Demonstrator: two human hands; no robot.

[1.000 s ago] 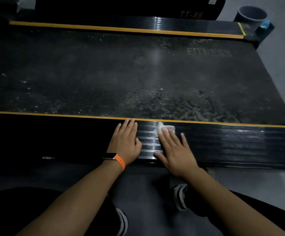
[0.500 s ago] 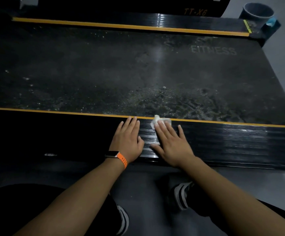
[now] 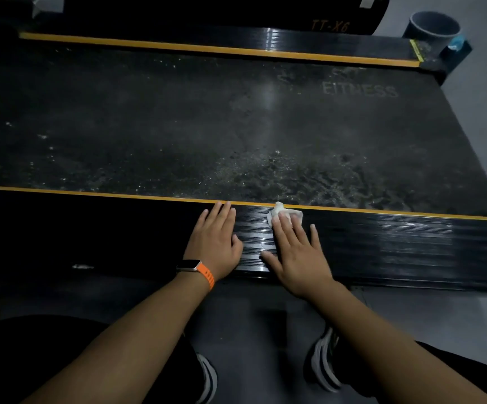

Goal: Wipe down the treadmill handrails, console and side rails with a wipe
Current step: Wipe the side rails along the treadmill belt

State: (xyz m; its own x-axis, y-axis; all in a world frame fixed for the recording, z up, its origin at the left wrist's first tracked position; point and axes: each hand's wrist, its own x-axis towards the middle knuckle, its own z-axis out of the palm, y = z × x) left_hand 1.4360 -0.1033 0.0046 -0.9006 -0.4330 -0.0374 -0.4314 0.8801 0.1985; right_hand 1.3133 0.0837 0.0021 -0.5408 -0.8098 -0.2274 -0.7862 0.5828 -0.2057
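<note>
Right hand [image 3: 297,252] flat, fingers straight, pressing white wipe [image 3: 284,214] onto ribbed near side rail [image 3: 382,246], just by yellow edge stripe [image 3: 90,194]. Left hand [image 3: 216,243] flat, holding nothing, resting on rail beside it. Dusty belt [image 3: 178,126] beyond.

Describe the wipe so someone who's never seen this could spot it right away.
Start at the wide dark treadmill belt, then drop to the ribbed black side rail along its near edge. The wipe is the small crumpled scrap under the fingertips of the right hand, by the yellow stripe. It's the only white thing there; the left hand beside it wears an orange band.
</note>
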